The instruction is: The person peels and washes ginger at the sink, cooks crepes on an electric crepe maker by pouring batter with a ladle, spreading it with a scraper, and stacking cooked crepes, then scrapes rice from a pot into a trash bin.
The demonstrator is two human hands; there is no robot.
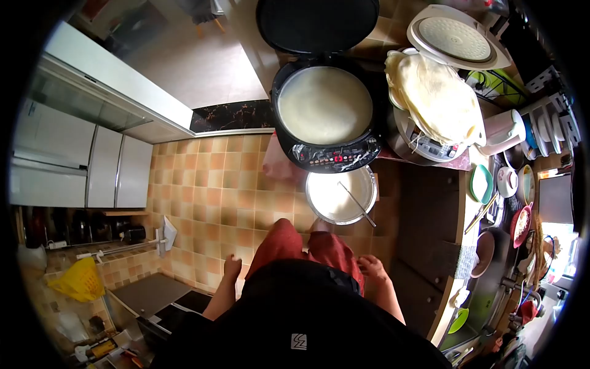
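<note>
My left hand (232,269) hangs beside my left thigh, its fingers loosely curled in and nothing seen in them. By my other thigh is my right hand (372,267), empty, with its fingers bent and a little apart. In front of me an electric griddle (337,155) stands with its black lid (317,24) raised. A round pale pancake (326,104) covers its plate. Below the griddle's front edge sits a metal bowl (310,200) of white batter, with a ladle (359,202) leaning in it. Neither hand touches these.
A stack of thin pancakes (436,98) lies on top of a rice cooker (424,146) right of the griddle. The counter holds a pink-white jug (504,132), a green bowl (481,183), chopsticks (480,213) and a red basket (521,226). A yellow basket (83,280) is at left.
</note>
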